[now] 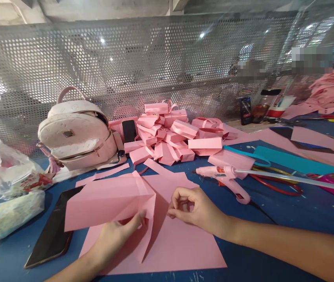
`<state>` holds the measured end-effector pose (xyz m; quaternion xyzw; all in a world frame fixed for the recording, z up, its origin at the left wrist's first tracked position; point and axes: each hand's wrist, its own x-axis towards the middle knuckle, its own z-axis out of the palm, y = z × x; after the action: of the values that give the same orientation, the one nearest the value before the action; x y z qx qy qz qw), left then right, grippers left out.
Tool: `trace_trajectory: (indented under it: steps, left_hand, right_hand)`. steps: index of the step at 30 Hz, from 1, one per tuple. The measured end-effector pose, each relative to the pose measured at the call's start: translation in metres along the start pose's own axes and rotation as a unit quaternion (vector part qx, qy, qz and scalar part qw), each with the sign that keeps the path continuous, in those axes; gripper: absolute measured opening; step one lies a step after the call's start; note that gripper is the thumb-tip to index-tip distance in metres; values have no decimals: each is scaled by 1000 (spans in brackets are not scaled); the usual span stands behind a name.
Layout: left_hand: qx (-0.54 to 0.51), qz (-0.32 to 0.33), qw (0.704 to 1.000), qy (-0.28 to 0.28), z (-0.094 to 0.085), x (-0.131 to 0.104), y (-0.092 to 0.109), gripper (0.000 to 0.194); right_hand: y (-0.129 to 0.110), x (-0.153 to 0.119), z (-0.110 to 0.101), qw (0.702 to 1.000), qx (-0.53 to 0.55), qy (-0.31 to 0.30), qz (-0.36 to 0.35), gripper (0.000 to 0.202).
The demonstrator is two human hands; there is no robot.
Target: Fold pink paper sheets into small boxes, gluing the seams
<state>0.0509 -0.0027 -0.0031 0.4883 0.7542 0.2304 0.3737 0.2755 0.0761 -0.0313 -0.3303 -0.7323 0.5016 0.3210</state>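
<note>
My left hand (120, 237) is closed on a folded pink paper bag (105, 199), its thumb at the bag's creased end and its other fingers hidden beneath. The bag is tilted above a flat pink paper sheet (184, 250). Just right of the bag, my right hand (194, 209) is curled with thumb and fingertips brought together. Whether anything small sits in that pinch I cannot make out. A pink glue gun (224, 176) with a long clear glue stick lies beyond my right hand.
Pink folded paper pieces (169, 133) are heaped at the back, beside a pale pink backpack (75, 137). A dark phone (52, 231) lies at left near plastic packaging (11, 215). Teal strips (302, 160) and red scissors handles (278, 186) lie right. A perforated metal screen (143, 70) stands behind.
</note>
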Motion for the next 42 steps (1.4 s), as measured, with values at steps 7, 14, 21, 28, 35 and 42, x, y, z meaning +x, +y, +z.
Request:
trace_trajectory:
  steps: [7,14,21,28,35,42]
  left_hand:
    - [-28,16,999,-8,-1,-1,1,54]
    - [2,-6,1000,0,2,0,0,49]
    - [-15,-16,1000,19,5,3,-2,44]
    - [-37,-1,999,22,5,3,-5,44]
    - [-34,-11,999,19,6,4,-5,46]
    - [-41,-18,999,10,5,4,-5,46]
  right_hand:
    - [1,-4,0,996,-77,-22,-44,26]
    - [-6,-5,-4,973,-183,-31,-140,48]
    - [-7,-6,-4,961,-200,-13,-190,34]
    - [-7,-7,-3,961,-195,4,-196,26]
    - [-5,-7,-4,957,-218,-3,-190,22]
    - [-3,-7,-4,964,-207,-8,-169,20]
